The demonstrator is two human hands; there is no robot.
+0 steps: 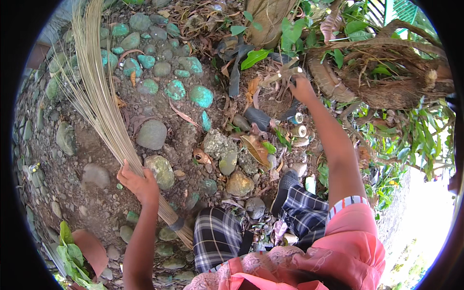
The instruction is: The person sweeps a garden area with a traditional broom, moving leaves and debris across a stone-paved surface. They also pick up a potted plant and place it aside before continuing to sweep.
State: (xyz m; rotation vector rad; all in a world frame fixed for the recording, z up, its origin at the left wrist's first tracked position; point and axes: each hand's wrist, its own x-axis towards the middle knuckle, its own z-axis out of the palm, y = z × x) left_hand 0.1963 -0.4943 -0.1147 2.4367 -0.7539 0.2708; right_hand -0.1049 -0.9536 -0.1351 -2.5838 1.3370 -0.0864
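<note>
My left hand (pixel 140 183) is wrapped round the lower part of a stick broom (pixel 121 135). The broom is a long bundle of thin tan ribs, bound with a dark band near my knee and fanning out toward the top left. My right arm reaches forward to the far right. There my right hand (pixel 302 89) is closed beside a pale, short piece of wood or stalk (pixel 281 75); whether that piece lies in its fingers is hard to make out. Dry leaves and dark strips of material (pixel 235 67) lie around it.
Rounded stones, some with turquoise paint (pixel 200 96), cover the soil ahead. A row of half-buried bottles (pixel 298 130) lies near my right forearm. Thick twisted roots (pixel 386 72) and a trunk (pixel 270 19) stand at the far right. A terracotta pot (pixel 92 251) with green leaves sits lower left.
</note>
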